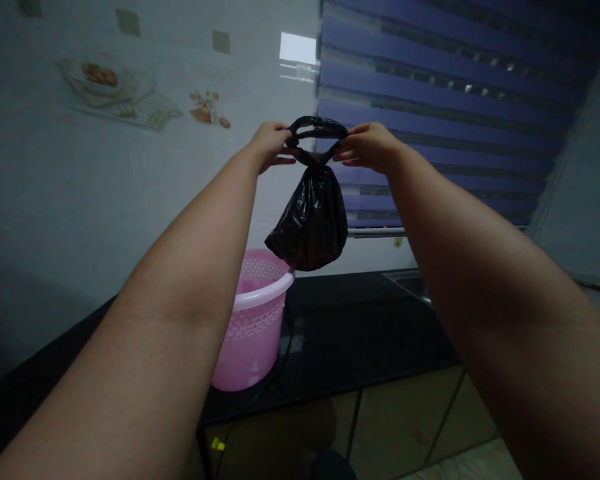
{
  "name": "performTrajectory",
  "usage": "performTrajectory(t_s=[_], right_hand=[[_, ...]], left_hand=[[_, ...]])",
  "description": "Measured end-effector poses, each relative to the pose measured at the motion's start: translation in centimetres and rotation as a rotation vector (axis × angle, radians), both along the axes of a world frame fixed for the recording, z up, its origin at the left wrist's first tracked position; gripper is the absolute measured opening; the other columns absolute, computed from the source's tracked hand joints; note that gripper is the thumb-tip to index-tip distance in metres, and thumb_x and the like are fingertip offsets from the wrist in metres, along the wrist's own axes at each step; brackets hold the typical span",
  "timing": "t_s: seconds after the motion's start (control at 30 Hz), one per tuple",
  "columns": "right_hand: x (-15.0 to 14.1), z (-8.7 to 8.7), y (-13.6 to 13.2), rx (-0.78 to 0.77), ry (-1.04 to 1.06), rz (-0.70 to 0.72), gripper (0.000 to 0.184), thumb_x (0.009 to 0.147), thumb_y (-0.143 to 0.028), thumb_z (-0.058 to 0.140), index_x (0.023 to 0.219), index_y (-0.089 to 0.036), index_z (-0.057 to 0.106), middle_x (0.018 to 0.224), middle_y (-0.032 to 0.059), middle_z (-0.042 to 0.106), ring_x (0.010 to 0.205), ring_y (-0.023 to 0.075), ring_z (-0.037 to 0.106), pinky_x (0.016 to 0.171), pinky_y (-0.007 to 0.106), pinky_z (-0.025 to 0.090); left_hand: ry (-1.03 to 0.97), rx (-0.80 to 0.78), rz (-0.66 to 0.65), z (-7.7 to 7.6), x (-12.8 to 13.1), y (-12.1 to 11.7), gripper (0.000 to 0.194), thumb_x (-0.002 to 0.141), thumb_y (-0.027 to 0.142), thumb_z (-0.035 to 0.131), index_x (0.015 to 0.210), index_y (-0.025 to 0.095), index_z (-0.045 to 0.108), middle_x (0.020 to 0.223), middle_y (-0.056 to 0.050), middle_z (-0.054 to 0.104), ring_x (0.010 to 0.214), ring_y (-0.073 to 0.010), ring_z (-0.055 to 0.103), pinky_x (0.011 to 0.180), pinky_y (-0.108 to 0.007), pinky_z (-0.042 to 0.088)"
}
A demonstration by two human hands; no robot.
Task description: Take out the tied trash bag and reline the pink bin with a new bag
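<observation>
Both hands, the left hand (270, 143) and right hand (367, 145), pinch the tied handles of a full black bag (310, 220) held above the pink basket (253, 320) near the table's (360, 333) back edge; knotting seems underway, needing a firm outward pull.

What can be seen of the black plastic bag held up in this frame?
The black plastic bag is thin, glossy and crinkled, its lower part bulging as if filled. Its top is gathered into a knot with a loop above. The left hand and right hand each pinch one side of that loop, so the bag hangs free in the air, above and just right of the pink basket on the dark countertop.
</observation>
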State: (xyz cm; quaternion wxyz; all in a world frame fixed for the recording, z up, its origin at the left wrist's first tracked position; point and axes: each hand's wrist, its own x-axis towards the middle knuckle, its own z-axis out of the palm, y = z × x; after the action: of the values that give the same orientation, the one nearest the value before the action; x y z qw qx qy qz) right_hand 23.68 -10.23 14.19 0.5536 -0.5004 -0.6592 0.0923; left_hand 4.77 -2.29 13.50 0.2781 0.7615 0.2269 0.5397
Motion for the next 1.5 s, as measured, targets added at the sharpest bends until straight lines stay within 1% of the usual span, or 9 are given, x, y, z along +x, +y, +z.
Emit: performTrajectory(t_s=[0.2, 0.37, 0.53, 0.7, 0.83, 1.0, 1.17, 1.37, 1.5], right_hand=[[0.4, 0.1, 0.2, 0.007, 0.019, -0.024, 0.004, 0.077, -0.014, 0.061, 0.077, -0.017, 0.059, 0.084, 0.0054, 0.069, 0.094, 0.0176, 0.066, 0.083, 0.029, 0.054], [0.1, -0.2, -0.7, -0.001, 0.038, -0.059, 0.008, 0.079, -0.010, 0.054, 0.075, -0.016, 0.057, 0.084, 0.0054, 0.068, 0.083, 0.0135, 0.066, 0.079, 0.025, 0.055], [0.3, -0.3, -1.0, -0.016, 0.039, -0.052, 0.006, 0.079, -0.010, 0.053, 0.077, -0.015, 0.057, 0.087, 0.0057, 0.068, 0.078, 0.0121, 0.066, 0.079, 0.026, 0.055], [1.0, -0.4, -0.5, -0.036, 0.024, -0.082, 0.003, 0.080, -0.017, 0.061, 0.082, -0.017, 0.059, 0.079, 0.0045, 0.067, 0.084, 0.0147, 0.067, 0.078, 0.026, 0.055], [1.1, -0.6, -0.4, -0.048, 0.040, -0.101, 0.006, 0.081, -0.016, 0.061, 0.077, -0.016, 0.057, 0.075, 0.0042, 0.066, 0.083, 0.0152, 0.068, 0.078, 0.027, 0.054], [1.2, -0.7, -0.5, -0.066, 0.061, -0.110, 0.008, 0.080, -0.014, 0.062, 0.077, -0.016, 0.055, 0.072, 0.0033, 0.065, 0.078, 0.0139, 0.067, 0.078, 0.027, 0.054], [1.0, -1.0, -0.7, -0.070, 0.066, -0.111, 0.008, 0.079, -0.012, 0.061, 0.082, -0.016, 0.055, 0.069, 0.0021, 0.063, 0.074, 0.0126, 0.066, 0.079, 0.028, 0.054], [1.1, -1.3, -0.8, -0.070, 0.055, -0.123, 0.008, 0.080, -0.009, 0.058, 0.084, -0.015, 0.056, 0.069, 0.0021, 0.062, 0.071, 0.0118, 0.065, 0.077, 0.029, 0.054], [1.6, -1.4, -0.7, -0.069, 0.040, -0.123, 0.011, 0.078, -0.012, 0.061, 0.087, -0.016, 0.056, 0.069, 0.0016, 0.062, 0.070, 0.0117, 0.065, 0.077, 0.029, 0.054]], left_hand=[[0.008, 0.017, 0.008, 0.0, 0.5, -0.1, 0.010, 0.078, 0.019, 0.049, 0.084, 0.024, 0.055, 0.103, -0.005, 0.064, 0.102, -0.0196, 0.063, 0.082, -0.028, 0.049], [0.051, 0.024, 0.014, -0.1, 0.9, -0.4, 0.015, 0.079, 0.017, 0.047, 0.089, 0.022, 0.056, 0.100, -0.004, 0.064, 0.104, -0.0201, 0.063, 0.085, -0.029, 0.048], [0.008, -0.033, -0.051, -0.3, 1.1, -0.2, 0.014, 0.079, 0.015, 0.048, 0.090, 0.020, 0.054, 0.100, -0.006, 0.065, 0.104, -0.0200, 0.063, 0.083, -0.028, 0.050], [-0.025, -0.056, -0.156, -0.5, 1.3, 0.4, 0.017, 0.075, 0.011, 0.049, 0.088, 0.019, 0.057, 0.098, -0.008, 0.064, 0.107, -0.0257, 0.063, 0.088, -0.037, 0.050], [0.004, -0.077, -0.166, -0.7, 1.4, 0.4, 0.025, 0.070, 0.007, 0.050, 0.091, 0.017, 0.058, 0.102, -0.010, 0.063, 0.112, -0.0291, 0.061, 0.093, -0.041, 0.048], [0.019, -0.108, -0.145, -1.1, 1.5, 0.5, 0.029, 0.068, 0.004, 0.048, 0.092, 0.019, 0.057, 0.099, -0.008, 0.065, 0.108, -0.0264, 0.064, 0.090, -0.038, 0.051], [0.009, -0.125, -0.154, -1.5, 1.5, 0.8, 0.029, 0.067, 0.003, 0.046, 0.089, 0.019, 0.054, 0.092, -0.007, 0.065, 0.103, -0.0242, 0.066, 0.090, -0.040, 0.051], [-0.008, -0.137, -0.179, -1.8, 1.6, 0.5, 0.027, 0.065, 0.002, 0.045, 0.085, 0.019, 0.051, 0.090, -0.006, 0.063, 0.103, -0.0249, 0.066, 0.092, -0.043, 0.049], [0.011, -0.155, -0.181, -1.8, 1.7, 0.5, 0.030, 0.062, 0.001, 0.046, 0.085, 0.020, 0.050, 0.090, -0.006, 0.062, 0.104, -0.0255, 0.065, 0.092, -0.044, 0.049]])
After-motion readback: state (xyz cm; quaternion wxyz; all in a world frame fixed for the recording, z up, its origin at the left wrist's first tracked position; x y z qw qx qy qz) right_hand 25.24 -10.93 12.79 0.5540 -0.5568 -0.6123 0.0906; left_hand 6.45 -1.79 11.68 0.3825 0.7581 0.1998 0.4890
